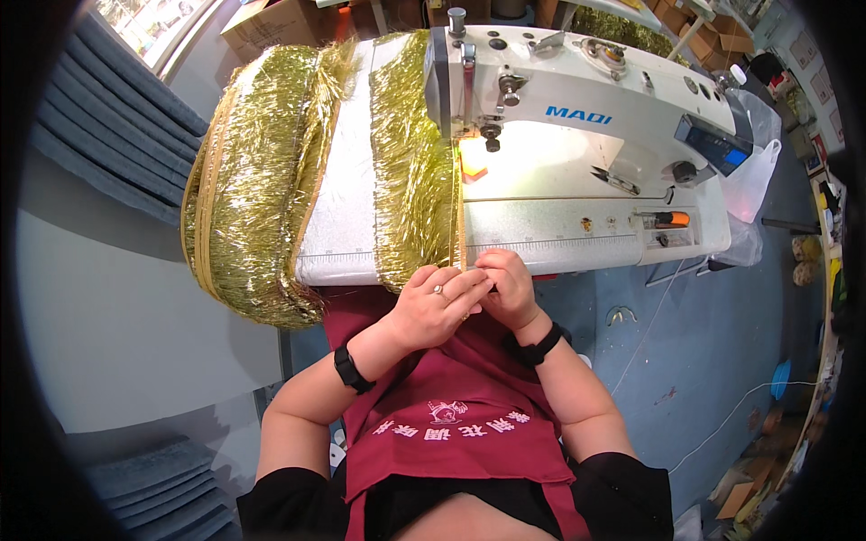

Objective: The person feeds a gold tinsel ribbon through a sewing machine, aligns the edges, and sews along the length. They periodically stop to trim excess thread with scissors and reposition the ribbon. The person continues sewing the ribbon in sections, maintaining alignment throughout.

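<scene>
Gold tinsel fringe [409, 162] lies across the bed of a white MAQI sewing machine [575, 74]. Its narrow gold edging band [462, 230] runs from under the needle area toward me, over the bed's front edge. There my left hand [433, 304], with a ring on it, closes on the band, its fingers laid flat across it. My right hand [507, 287] meets the left fingertips, with its own fingers curled at the same band. The fingers hide most of the grip. A thick bundle of the same fringe [257, 182] drapes over the bed's left end.
Thread snips [616, 180] lie on the bed under the machine arm. An orange-handled screwdriver [670, 218] sits in the tray at right. Plastic bags [751, 169] hang beyond the machine's right end. Blue pleated fabric [115, 115] is at left, and cardboard boxes [270, 30] stand behind.
</scene>
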`<action>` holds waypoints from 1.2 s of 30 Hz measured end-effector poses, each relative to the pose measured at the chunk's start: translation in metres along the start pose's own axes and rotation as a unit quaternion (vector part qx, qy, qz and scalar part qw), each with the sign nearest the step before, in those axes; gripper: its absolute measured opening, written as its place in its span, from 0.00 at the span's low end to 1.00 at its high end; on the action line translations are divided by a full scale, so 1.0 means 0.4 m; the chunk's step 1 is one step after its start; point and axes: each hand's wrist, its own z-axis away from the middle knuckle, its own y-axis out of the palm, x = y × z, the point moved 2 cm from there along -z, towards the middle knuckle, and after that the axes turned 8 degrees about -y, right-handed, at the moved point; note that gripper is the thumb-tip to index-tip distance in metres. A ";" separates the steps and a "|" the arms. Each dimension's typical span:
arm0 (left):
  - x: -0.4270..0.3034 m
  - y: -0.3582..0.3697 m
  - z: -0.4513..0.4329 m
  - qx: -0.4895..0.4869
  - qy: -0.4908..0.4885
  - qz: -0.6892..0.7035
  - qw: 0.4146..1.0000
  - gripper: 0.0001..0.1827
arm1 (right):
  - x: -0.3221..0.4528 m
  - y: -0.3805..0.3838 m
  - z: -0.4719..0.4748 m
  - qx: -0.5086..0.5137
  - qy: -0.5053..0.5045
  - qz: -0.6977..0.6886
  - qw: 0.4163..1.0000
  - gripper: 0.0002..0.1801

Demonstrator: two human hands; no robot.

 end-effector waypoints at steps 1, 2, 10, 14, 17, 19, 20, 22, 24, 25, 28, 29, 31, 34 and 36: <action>0.005 -0.001 -0.006 0.013 0.009 0.002 1.000 0.24 | 0.001 0.000 -0.003 -0.002 -0.001 0.008 1.000 0.13; 0.011 -0.002 -0.012 0.025 0.020 0.003 1.000 0.24 | 0.002 -0.001 -0.008 -0.002 0.000 0.016 1.000 0.14; 0.040 -0.014 -0.048 0.090 0.060 0.036 0.993 0.25 | 0.016 -0.031 -0.073 0.021 0.032 0.053 0.998 0.14; 0.055 -0.028 -0.049 0.079 0.067 0.043 0.994 0.23 | 0.011 -0.006 -0.076 0.101 0.076 0.143 0.982 0.22; 0.071 -0.041 -0.045 0.084 0.072 0.059 0.992 0.22 | 0.019 0.050 -0.047 0.215 0.120 0.246 0.938 0.35; 0.077 -0.043 -0.038 0.112 0.083 0.057 0.989 0.22 | 0.047 0.109 -0.020 0.246 0.104 0.312 0.912 0.38; 0.080 -0.041 -0.034 0.139 0.089 0.055 0.985 0.21 | 0.069 0.133 -0.001 0.237 0.083 0.200 0.947 0.35; 0.077 -0.023 -0.030 0.152 0.115 0.061 0.980 0.20 | 0.140 0.194 0.051 0.108 0.259 -0.137 0.950 0.19; 0.073 0.000 -0.022 0.188 0.123 0.061 0.972 0.18 | 0.153 0.208 0.090 0.163 0.194 -0.153 0.955 0.16; 0.074 0.008 -0.015 0.204 0.119 0.063 0.970 0.18 | 0.154 0.210 0.107 0.190 0.162 -0.161 0.955 0.15; 0.077 0.028 0.000 0.213 0.106 0.076 0.968 0.17 | 0.138 0.188 0.138 0.272 0.071 -0.178 0.943 0.10; 0.078 0.033 0.004 0.207 0.107 0.076 0.969 0.17 | 0.122 0.171 0.145 0.330 0.097 -0.124 0.931 0.09; 0.079 0.040 0.008 0.192 0.110 0.079 0.972 0.17 | 0.075 0.111 0.149 0.463 0.156 -0.007 0.872 0.07; 0.078 0.048 0.008 0.213 0.109 0.070 0.968 0.16 | 0.036 -0.005 0.099 0.336 0.114 0.092 0.930 0.04; 0.073 0.045 0.006 0.198 0.106 0.066 0.972 0.16 | 0.033 -0.066 0.060 0.204 0.060 0.105 0.971 0.04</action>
